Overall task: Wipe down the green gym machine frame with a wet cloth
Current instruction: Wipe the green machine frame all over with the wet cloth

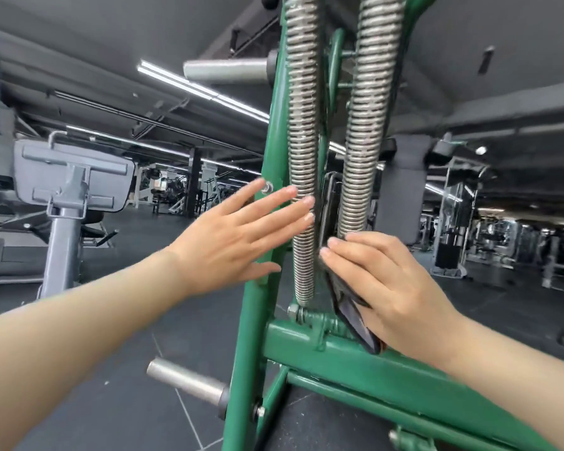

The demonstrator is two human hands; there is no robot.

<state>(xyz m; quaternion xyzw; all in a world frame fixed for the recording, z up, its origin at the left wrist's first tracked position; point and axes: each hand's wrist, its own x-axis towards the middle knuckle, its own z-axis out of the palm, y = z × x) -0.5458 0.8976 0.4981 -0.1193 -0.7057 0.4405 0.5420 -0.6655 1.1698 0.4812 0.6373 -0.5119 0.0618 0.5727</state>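
Note:
The green gym machine frame (258, 320) rises through the middle of the head view, with a cross beam (355, 356) low down and two steel coil springs (303, 157) between its uprights. My left hand (238, 239) lies flat with straight fingers across the left upright, fingertips reaching the left spring. My right hand (381, 281) presses a dark cloth (352, 314) against the part between the springs, just above the cross beam. The cloth hangs down under my palm; its upper part runs up behind the springs.
Silver weight pegs stick out to the left, one at the top (225, 71) and one near the floor (186, 380). A grey machine (69, 190) stands at the left. More gym machines (453, 222) fill the right background. Dark rubber floor (137, 369) lies below.

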